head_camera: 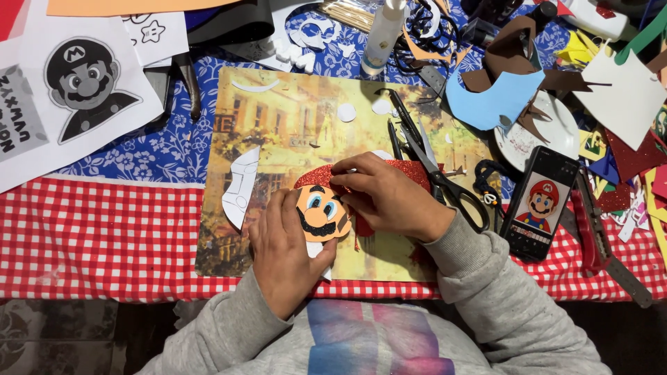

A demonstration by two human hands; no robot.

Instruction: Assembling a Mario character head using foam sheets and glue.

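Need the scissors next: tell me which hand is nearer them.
Right. The right hand lies just left of the scissors; the left hand is farther left, holding the foam face.

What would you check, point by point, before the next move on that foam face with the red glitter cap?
1. Face piece held steady: ok, the left hand grips its left edge with the thumb on it.
2. Red glitter cap sits above the face: ok, the right hand presses on it.
3. Cap lined up with the face edge: cannot tell, the fingers hide the join.
4. Scissors out of the way: ok, they lie closed to the right of the hands.
5. Reference picture in view: ok, the phone on the right shows the character.
6. Glue bottle within reach: ok, it stands at the top of the mat.
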